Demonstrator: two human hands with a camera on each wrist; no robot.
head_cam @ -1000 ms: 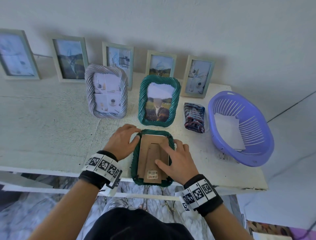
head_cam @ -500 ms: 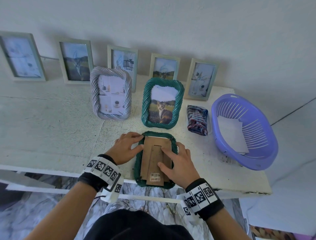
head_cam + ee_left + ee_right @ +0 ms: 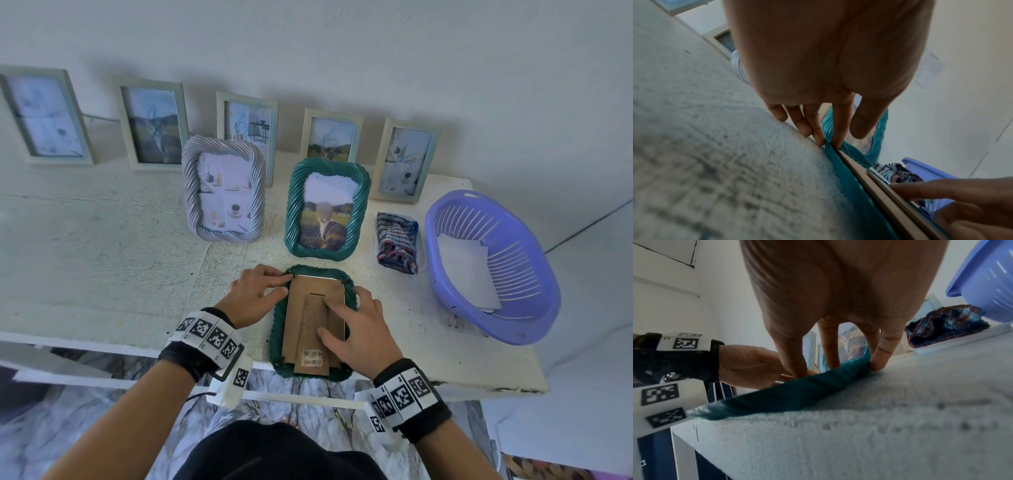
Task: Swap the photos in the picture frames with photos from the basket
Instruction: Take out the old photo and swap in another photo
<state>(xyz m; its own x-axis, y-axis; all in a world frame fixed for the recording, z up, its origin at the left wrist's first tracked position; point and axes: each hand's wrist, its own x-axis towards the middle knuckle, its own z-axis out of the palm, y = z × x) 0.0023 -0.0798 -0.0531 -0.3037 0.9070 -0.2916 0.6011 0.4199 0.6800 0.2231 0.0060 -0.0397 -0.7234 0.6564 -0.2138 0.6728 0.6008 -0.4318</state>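
A green twisted frame (image 3: 277, 329) lies face down at the table's front edge, its brown backing board (image 3: 308, 308) with folded stand facing up. My left hand (image 3: 287, 282) touches the frame's top left corner with straight fingertips (image 3: 819, 138). My right hand (image 3: 325, 316) rests flat, with index finger and thumb pressing on the board and the other fingers (image 3: 877, 363) against the right rim. The purple basket (image 3: 534, 274) at the right holds white photos (image 3: 469, 270). The face-down frame's photo is hidden.
A second green frame (image 3: 327, 209) with a cat photo and a silver twisted frame (image 3: 224, 188) stand behind. Several pale frames (image 3: 152, 125) lean on the wall. A striped cloth (image 3: 397, 243) lies beside the basket. The frame overhangs the table edge (image 3: 445, 383).
Both hands stay on the face-down frame. The left fingertips have edged slightly toward its top left corner. The head view has shifted a little.
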